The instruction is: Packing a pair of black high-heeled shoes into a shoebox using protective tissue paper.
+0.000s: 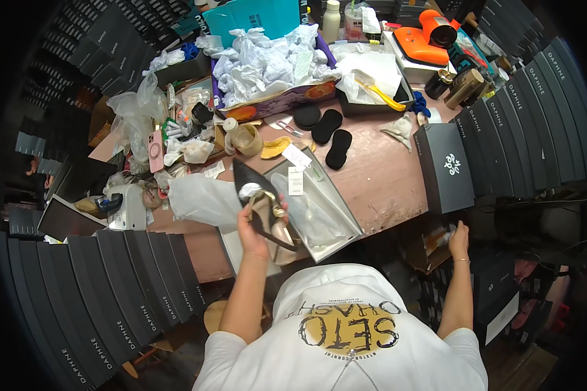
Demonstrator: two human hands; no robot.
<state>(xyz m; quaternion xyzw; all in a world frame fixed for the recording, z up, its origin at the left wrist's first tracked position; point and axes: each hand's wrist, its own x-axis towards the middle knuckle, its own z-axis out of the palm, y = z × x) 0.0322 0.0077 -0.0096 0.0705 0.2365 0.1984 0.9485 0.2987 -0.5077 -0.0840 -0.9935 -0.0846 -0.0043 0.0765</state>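
My left hand [252, 236] grips a pair of black pointed-toe shoes [246, 176] with heel straps and beige insides, held over the front of the table. White stuffing shows in one shoe. Right beside them lies an open grey shoe box [341, 217] lined with white tissue paper [310, 218]; a white tag [296, 181] rests over it. Off to the right and lower than the tabletop, my right hand [460, 242] is at a cardboard box [430, 259]. Its fingers are closed by a small whitish, see-through bit, too small to make out.
Stacked dark grey shoe boxes [496, 146] line the right side, and more boxes [120, 287] stand at left. A purple box of crumpled paper [267, 68] sits at the back. Black oval pads [326, 127], a jar [246, 138] and an orange device [424, 42] occupy the pink table [388, 169].
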